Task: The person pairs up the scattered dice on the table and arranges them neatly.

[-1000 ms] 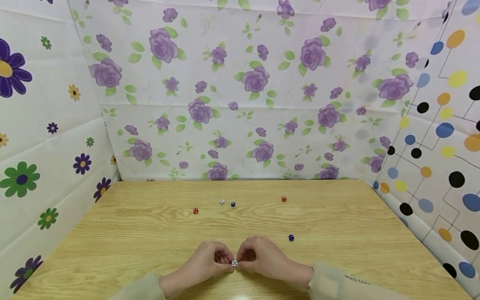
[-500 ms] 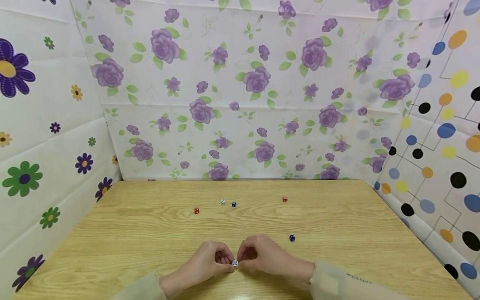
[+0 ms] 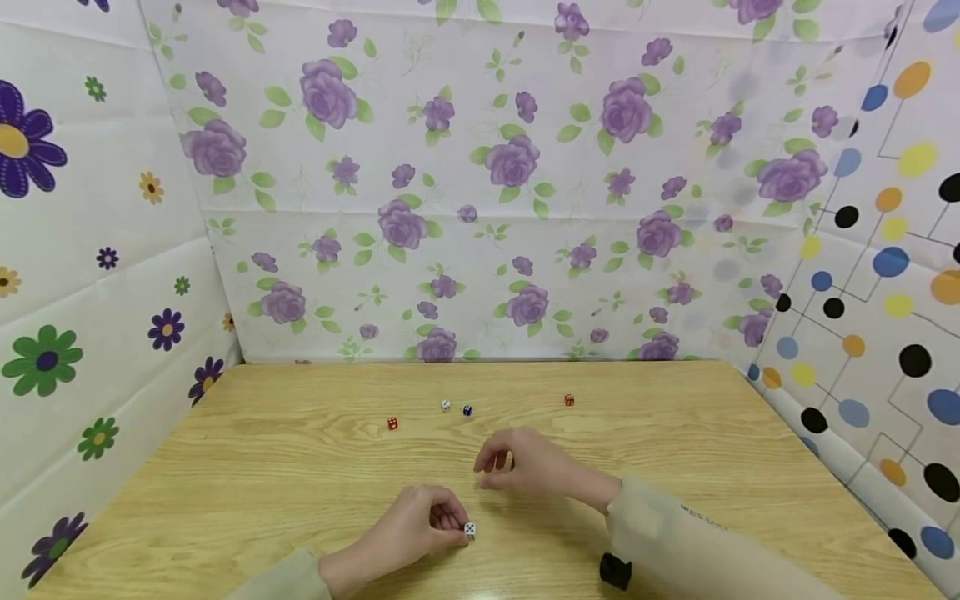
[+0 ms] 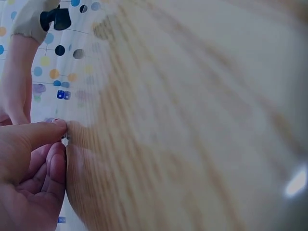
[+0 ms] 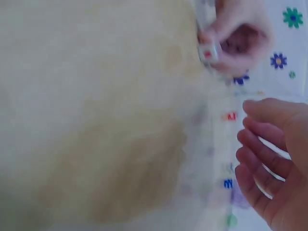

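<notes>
At the front middle of the table, my left hand point(image 3: 405, 527) pinches a white die point(image 3: 470, 530) between thumb and fingers at the wood surface. In the right wrist view this die point(image 5: 208, 53) shows a red pip on one side. My right hand point(image 3: 531, 463) is above the table, farther back and to the right, its fingers loosely bent around nothing. Also in the right wrist view, the fingers of the right hand point(image 5: 279, 159) are spread a little and hold nothing. A blue die point(image 4: 60, 94) appears in the left wrist view; the right hand mostly covers it in the head view.
Toward the back of the wooden table point(image 3: 300, 467) lie a red die point(image 3: 392, 423), a second white die point(image 3: 446, 405), another blue die point(image 3: 467, 410) and another red die point(image 3: 569, 400). Patterned cloths surround the table. A black device point(image 3: 616, 572) is at the right sleeve.
The right hand has let go of the white die and moved back and slightly right, rising off the table. The left hand stays in place, holding the die.
</notes>
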The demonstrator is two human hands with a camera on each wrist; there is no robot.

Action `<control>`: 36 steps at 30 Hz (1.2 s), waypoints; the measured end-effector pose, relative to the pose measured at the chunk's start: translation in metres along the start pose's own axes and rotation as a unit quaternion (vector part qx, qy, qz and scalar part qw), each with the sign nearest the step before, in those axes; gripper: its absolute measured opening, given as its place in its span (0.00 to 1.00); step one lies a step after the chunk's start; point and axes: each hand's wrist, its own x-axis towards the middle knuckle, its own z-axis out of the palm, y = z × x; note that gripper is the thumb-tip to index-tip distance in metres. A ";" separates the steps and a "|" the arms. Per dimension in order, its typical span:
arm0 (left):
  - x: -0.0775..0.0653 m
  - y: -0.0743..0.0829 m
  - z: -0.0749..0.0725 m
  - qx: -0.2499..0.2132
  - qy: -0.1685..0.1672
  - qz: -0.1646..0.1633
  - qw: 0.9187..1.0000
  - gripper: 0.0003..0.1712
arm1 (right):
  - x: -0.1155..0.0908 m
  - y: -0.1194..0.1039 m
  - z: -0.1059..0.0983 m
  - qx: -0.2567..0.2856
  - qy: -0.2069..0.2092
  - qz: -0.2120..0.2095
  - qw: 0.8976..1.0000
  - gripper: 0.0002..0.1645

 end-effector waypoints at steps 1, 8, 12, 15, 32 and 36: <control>0.000 0.000 0.000 -0.001 -0.001 -0.001 1.000 0.06 | 0.004 0.002 -0.002 -0.007 0.001 -0.006 1.000 0.06; 0.000 0.001 0.001 0.000 -0.002 0.000 1.000 0.06 | 0.034 0.017 -0.017 -0.034 0.004 -0.030 0.999 0.12; 0.001 0.002 0.001 -0.001 -0.004 0.007 1.000 0.06 | 0.050 0.025 -0.021 -0.045 0.014 -0.028 0.998 0.13; 0.001 0.002 0.001 -0.005 -0.006 0.013 1.000 0.06 | 0.063 0.030 -0.023 -0.049 0.018 -0.024 0.998 0.13; 0.001 0.002 0.001 -0.001 -0.004 0.014 1.000 0.06 | 0.126 0.052 -0.017 -0.014 0.019 0.013 1.000 0.19; 0.001 0.002 0.002 0.000 -0.003 0.015 1.000 0.06 | 0.129 0.056 -0.015 0.005 0.020 0.033 0.999 0.18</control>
